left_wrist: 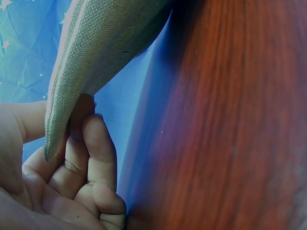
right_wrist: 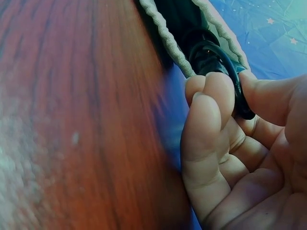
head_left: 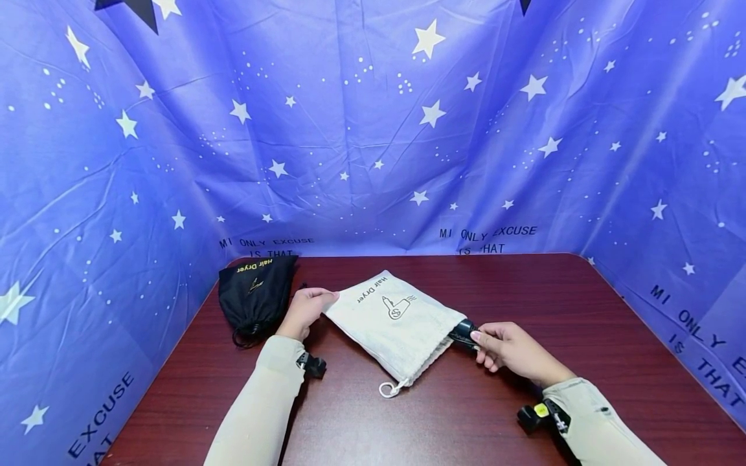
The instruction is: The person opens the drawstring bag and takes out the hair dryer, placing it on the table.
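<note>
Sleeves, left hand pinching white pouch, right hand gripping black object partly inside

See only part of a black object, otherwise hidden in the white bag. Cannot see inside the black bag. Find sleeves cut off at the head view's bottom.

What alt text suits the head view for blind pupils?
The left hand pinches a corner of a white "Hair Dryer" bag; the right hand holds a black object protruding from its mouth. A black bag lies farther left on the table.
</note>
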The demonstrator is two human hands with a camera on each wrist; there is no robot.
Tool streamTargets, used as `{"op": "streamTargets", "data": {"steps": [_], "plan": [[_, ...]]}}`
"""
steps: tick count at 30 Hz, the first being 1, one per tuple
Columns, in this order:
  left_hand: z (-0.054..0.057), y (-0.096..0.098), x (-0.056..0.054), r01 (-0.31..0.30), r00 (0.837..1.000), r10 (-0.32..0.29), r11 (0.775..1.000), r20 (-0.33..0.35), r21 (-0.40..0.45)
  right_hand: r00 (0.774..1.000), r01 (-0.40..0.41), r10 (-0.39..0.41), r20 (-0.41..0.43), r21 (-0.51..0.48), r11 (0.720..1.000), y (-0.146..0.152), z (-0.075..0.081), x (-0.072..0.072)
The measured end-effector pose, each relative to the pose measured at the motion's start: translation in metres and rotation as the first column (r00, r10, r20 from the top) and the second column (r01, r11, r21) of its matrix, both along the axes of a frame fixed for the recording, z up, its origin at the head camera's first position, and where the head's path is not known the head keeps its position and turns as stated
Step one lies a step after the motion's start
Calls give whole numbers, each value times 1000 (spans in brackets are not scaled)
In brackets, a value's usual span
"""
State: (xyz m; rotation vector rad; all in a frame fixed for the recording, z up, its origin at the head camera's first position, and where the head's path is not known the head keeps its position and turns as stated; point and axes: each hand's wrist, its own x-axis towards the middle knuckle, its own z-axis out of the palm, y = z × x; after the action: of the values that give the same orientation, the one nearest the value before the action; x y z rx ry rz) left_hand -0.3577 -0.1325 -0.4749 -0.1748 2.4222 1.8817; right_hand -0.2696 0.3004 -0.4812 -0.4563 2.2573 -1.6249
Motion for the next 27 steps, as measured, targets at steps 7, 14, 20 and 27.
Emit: {"op": "streamTargets", "data": {"steps": [7,14,20,27], "plan": [[2,0,1,-5,1000,4,1000,23,17,1000,-9,9,-9,-5,1000,2,0,-1],[2,0,1,-7,1000,7,1000,14,18,1000,-18,18,-25,1,1000,5,0,-1],[2,0,1,-17,1000,16,999,15,31,999,-24,24,-23,3,1000,5,1,0],[0,-1,0,-23,1000,22,999,12,34,999,-37,37,-29,0,999,7,3,0]]}}
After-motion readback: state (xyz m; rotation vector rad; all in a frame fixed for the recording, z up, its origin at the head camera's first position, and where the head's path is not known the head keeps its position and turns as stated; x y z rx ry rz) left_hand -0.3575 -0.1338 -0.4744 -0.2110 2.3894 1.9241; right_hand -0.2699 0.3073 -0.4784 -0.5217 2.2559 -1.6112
